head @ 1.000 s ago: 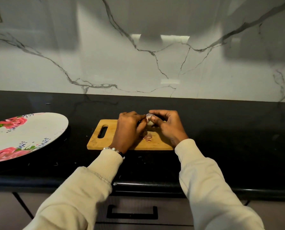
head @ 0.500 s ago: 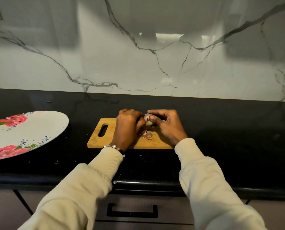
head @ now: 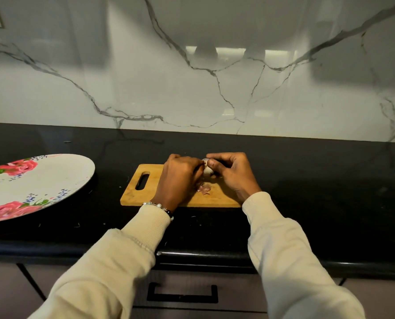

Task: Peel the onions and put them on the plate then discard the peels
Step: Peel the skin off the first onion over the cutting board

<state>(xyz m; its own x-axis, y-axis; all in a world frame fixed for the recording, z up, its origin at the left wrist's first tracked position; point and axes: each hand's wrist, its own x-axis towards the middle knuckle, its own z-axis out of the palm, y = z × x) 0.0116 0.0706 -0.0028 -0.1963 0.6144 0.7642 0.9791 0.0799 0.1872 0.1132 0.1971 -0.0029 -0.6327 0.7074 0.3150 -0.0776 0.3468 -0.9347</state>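
Mostly hidden, pale small onion (head: 207, 169), gripped between both hands

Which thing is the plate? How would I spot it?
Look along the black countertop to its left end, well away from the wooden cutting board. The plate lies there, big, round and white, the only thing painted with pink roses.

You're clearly in a home kitchen: glossy black countertop (head: 307, 192), marble-look backsplash (head: 191, 88), wooden cutting board (head: 145, 194), a rose-patterned plate (head: 53, 180) and a drawer (head: 182, 293) underneath.
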